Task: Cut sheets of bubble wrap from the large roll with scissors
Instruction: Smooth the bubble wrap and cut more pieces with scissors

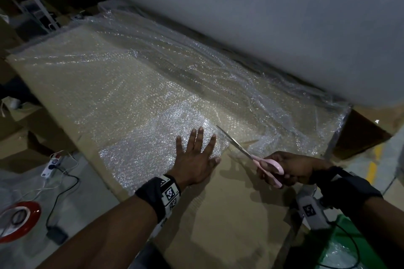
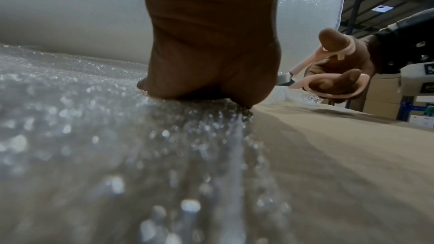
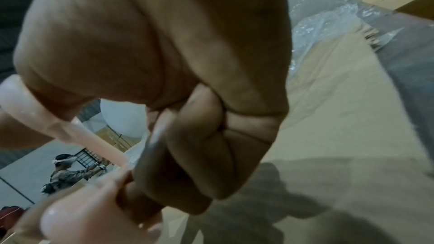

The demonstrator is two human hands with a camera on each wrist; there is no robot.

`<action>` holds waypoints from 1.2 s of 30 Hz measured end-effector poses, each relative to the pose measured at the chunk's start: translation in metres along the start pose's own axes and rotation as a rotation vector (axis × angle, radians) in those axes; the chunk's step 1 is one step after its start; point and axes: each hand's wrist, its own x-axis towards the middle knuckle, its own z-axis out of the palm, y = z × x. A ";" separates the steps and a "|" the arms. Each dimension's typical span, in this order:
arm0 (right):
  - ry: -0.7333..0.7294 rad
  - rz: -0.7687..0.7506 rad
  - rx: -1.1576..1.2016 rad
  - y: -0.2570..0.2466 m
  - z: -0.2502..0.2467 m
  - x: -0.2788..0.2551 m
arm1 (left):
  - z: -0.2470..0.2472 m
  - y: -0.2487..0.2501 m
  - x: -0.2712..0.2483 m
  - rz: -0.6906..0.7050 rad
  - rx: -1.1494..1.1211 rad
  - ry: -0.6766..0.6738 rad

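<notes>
We see our left hand (image 1: 194, 157) lying flat, fingers spread and straight, pressing the bubble wrap (image 1: 122, 85) down onto the cardboard (image 1: 229, 220) that covers the work surface; the thumb reaches to the sheet's near edge. Just beside it, at 3 o'clock, our right hand (image 1: 290, 170) grips the pink-handled scissors (image 1: 251, 155), fingers curled through the lower loop and the thumb through the upper one, as the left wrist view shows (image 2: 328, 73). The scissors' long axis runs from the handles at 4 o'clock to the tip at 10 o'clock, so the blades point up and away toward the big roll (image 1: 273, 17); they look nearly closed, with the tip just beside our left forefinger and lying over the wrap. The wrap spreads from the roll at 12 o'clock down toward us, its long side running from 10 o'clock to 4 o'clock along the roll, flat under our palm and rumpled close to the roll. On the floor at 8 o'clock lie a red tape roll (image 1: 19, 220) and a power strip (image 1: 51, 165) with cables.
</notes>
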 end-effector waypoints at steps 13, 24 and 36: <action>-0.005 0.031 -0.056 -0.015 -0.004 0.020 | 0.003 -0.001 -0.001 0.004 0.012 0.037; -0.029 -0.011 -0.034 -0.012 0.008 0.024 | 0.003 0.000 0.002 -0.013 0.022 0.027; 0.040 -0.012 -0.063 0.004 0.006 0.037 | 0.005 -0.001 0.002 -0.010 0.030 0.049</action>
